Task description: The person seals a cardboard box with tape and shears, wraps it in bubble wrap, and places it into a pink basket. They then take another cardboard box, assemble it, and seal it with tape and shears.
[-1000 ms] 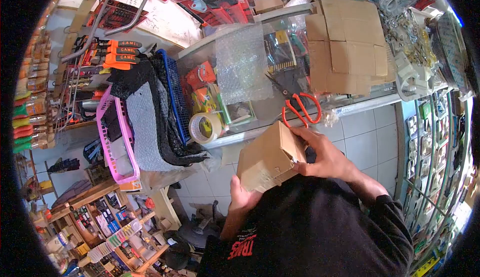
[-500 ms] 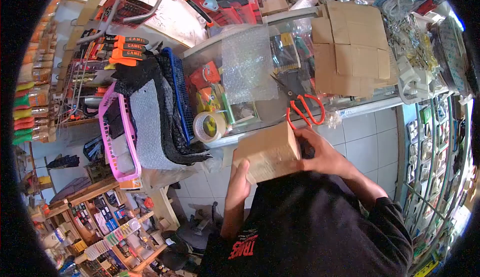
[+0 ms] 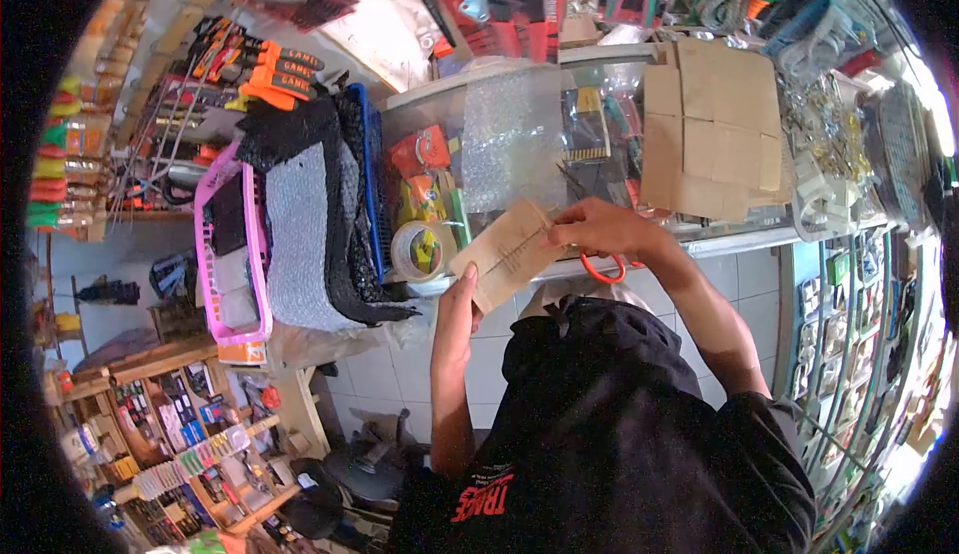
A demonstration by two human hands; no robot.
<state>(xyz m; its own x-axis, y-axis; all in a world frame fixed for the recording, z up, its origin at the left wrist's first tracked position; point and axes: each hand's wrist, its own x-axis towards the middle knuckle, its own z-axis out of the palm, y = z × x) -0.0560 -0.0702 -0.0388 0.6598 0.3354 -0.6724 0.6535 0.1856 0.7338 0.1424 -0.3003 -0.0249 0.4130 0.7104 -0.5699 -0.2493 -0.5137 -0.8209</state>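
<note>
A small brown cardboard box (image 3: 499,266) is held up in front of the glass counter's front edge, one printed face toward me. My left hand (image 3: 460,302) grips its lower left end, thumb along the near side. At the upper right end, my right hand (image 3: 606,228) has its fingers closed on the box's edge; the fingertips are partly hidden. Just beneath the right hand shows a red handle loop of the scissors (image 3: 603,272), the rest mostly covered by that hand. A roll of clear tape (image 3: 422,250) stands left of the box on the counter.
Bubble wrap (image 3: 511,134) and flattened cardboard (image 3: 724,139) lie on the glass counter. To the left are a pink basket (image 3: 262,284), black bubble wrap (image 3: 300,224) and a blue basket (image 3: 374,184). Stocked shelves (image 3: 849,324) line the right side.
The box has moved up and slightly left, toward the counter, and turned so a printed face shows. My right hand has moved over the scissors, and its grip has shifted on the box.
</note>
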